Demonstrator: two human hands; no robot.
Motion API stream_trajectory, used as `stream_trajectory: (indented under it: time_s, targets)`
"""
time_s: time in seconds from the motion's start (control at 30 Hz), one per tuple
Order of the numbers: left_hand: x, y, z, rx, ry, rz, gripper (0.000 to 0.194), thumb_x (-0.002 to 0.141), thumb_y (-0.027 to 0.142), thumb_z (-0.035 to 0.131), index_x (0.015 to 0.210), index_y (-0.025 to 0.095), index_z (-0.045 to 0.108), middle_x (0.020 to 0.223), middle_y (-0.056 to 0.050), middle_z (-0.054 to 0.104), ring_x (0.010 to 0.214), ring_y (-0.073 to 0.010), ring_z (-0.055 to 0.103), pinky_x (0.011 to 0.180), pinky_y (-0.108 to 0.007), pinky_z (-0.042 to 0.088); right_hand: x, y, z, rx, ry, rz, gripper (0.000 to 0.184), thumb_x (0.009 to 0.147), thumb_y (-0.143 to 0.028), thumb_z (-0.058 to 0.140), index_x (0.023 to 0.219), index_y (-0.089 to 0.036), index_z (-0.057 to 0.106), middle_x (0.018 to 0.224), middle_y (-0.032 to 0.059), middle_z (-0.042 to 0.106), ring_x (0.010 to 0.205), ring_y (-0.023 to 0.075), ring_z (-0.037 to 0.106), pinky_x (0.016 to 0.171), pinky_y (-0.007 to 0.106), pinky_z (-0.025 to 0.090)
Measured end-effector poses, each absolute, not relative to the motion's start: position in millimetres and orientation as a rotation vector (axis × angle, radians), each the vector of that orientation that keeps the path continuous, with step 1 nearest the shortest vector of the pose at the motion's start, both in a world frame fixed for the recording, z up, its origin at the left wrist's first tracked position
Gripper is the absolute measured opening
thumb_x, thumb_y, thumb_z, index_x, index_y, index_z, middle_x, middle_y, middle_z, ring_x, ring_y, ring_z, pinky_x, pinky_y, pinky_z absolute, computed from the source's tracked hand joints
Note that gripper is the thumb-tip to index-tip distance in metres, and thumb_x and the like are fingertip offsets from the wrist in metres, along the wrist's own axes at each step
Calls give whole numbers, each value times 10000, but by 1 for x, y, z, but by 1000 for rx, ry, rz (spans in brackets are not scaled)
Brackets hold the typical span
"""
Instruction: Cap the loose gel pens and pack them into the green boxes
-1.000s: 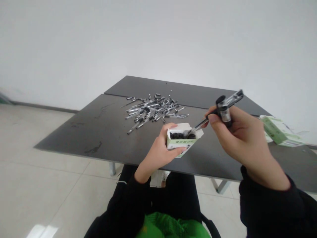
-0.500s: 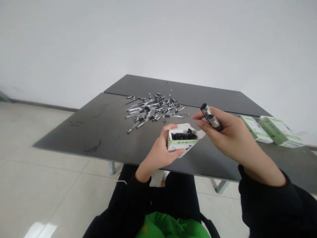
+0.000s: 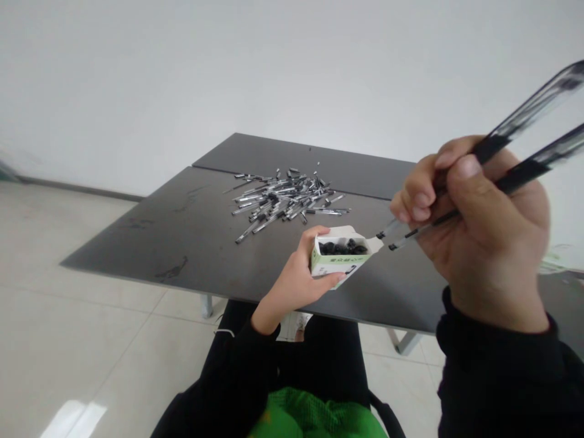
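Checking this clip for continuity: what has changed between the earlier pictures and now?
The right hand has come up nearer the camera and now grips two black-and-silver pens, tips toward the small box, instead of the short piece held before. The left hand still holds the box; the pen pile stays on the table.

Before me: a loose heap of slim black-and-silver pens (image 3: pixel 283 204) on the far half of the dark two-panel bench (image 3: pixel 137 252); white wall (image 3: pixel 292 79) beyond; pale floor tiles (image 3: pixel 91 347) near left.
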State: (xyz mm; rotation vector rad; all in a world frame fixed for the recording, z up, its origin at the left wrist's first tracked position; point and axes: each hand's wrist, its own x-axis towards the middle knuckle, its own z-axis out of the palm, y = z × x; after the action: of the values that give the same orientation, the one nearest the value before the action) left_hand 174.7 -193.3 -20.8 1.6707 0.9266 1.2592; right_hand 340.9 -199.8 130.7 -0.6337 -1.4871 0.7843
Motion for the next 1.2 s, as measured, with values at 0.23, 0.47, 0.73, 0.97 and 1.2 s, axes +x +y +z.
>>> stream_trajectory:
  time_s: [0.23, 0.47, 0.73, 0.97, 1.2]
  targets:
    - [173, -192, -22, 1670, 901, 1273, 724, 758, 244, 805, 1363, 303, 412, 1344, -48, 591, 1109, -234, 666, 966, -376, 546, 323, -176, 110, -559, -1558, 864, 171, 977, -333, 647, 1077, -337, 508, 755, -52, 601, 534, 128, 532, 555, 299, 494]
    - [172, -190, -23, 1723, 858, 1290, 690, 766, 252, 806, 1349, 286, 439, 1372, -48, 589, 1188, -247, 640, 1016, -377, 525, 340, -169, 104, -786, -1732, 998, 286, 943, -537, 645, 956, -264, 558, 794, 0, 744, 775, 191, 733, 692, 325, 583]
    - [171, -190, -23, 1742, 853, 1303, 705, 771, 263, 809, 1369, 265, 435, 1436, -90, 576, 1304, -285, 587, 1077, -412, 492, 349, -166, 130, -959, -2124, 914, 411, 977, -561, 572, 816, -208, 708, 806, 32, 753, 769, 167, 714, 693, 284, 562]
    - [171, -189, -19, 1751, 912, 1234, 746, 769, 294, 806, 1405, 262, 416, 1300, -64, 660, 1208, -282, 649, 1048, -429, 510, 337, -173, 131, -854, -2241, 946, 434, 957, -603, 577, 911, -203, 740, 828, 26, 727, 740, 154, 657, 668, 264, 509]
    - [171, -191, -16, 1726, 909, 1205, 777, 765, 273, 804, 1430, 254, 403, 1263, -60, 681, 1177, -276, 663, 1023, -407, 518, 336, -164, 128, -903, -2390, 883, 358, 954, -541, 618, 969, -200, 725, 801, 15, 683, 733, 161, 609, 647, 271, 468]
